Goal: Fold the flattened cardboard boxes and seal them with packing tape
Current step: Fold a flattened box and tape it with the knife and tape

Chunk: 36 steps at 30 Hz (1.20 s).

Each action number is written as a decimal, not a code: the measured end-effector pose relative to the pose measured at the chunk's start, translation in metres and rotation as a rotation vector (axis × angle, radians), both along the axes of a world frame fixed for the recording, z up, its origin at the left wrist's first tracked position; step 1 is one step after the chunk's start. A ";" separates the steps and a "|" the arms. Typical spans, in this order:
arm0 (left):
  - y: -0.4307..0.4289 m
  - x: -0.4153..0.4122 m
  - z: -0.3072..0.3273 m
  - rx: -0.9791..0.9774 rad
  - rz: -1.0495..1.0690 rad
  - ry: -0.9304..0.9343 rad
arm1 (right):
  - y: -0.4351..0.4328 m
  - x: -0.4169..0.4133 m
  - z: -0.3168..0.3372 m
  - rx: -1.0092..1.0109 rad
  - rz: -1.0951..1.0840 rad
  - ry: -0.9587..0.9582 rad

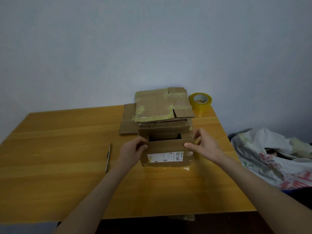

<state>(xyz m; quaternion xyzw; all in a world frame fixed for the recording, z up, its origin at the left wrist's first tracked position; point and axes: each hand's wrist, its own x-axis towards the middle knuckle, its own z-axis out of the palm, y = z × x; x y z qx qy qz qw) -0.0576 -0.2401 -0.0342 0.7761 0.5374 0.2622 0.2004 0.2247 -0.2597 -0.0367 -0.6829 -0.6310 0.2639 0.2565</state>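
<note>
A pen (108,157) is lying on the table (50,141), at 9 o'clock from the box (167,147) and well apart from it. The box is standing open near the middle of the table and is being held at both sides. Its left top edge is being gripped by the left hand (135,147), with the fingers curled over it. A white label (164,157) is being shown on the near wall. At 12 o'clock, just behind the box, a stack (162,105) of flat boxes is lying. The right top corner is being pinched by the right hand (202,144), thumb on the near wall, fingers curled on the side flap. The tape (200,100) is sitting at 1 o'clock, beside the stack. A bag (273,154) is lying at 3 o'clock, off the table.
</note>
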 end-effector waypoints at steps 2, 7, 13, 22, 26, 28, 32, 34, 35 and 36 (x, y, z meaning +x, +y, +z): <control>0.007 -0.001 0.003 -0.003 -0.040 0.087 | 0.010 0.002 0.006 -0.014 0.073 0.015; 0.014 -0.009 0.001 0.227 -0.005 0.344 | 0.024 0.002 0.005 -0.029 0.228 -0.117; 0.014 0.009 -0.007 0.077 -0.002 0.411 | 0.024 -0.005 0.004 -0.045 0.223 -0.168; 0.018 0.018 -0.004 -0.008 -0.075 0.605 | 0.026 -0.023 -0.001 -0.100 0.029 0.123; 0.014 0.027 -0.003 -0.012 -0.154 0.710 | 0.027 -0.026 0.001 -0.137 -0.047 0.238; 0.014 0.030 -0.005 -0.020 -0.163 0.728 | 0.028 -0.029 0.003 -0.148 -0.087 0.248; 0.014 0.033 0.001 -0.022 -0.188 0.677 | 0.029 -0.031 0.002 -0.319 -0.220 0.516; 0.014 0.034 0.001 -0.018 -0.197 0.658 | 0.031 -0.031 0.001 -0.344 -0.245 0.560; 0.013 0.034 0.000 -0.010 -0.203 0.670 | 0.033 -0.030 0.000 -0.311 -0.253 0.508; 0.012 0.034 -0.002 -0.001 -0.209 0.685 | 0.036 -0.030 -0.001 -0.268 -0.268 0.445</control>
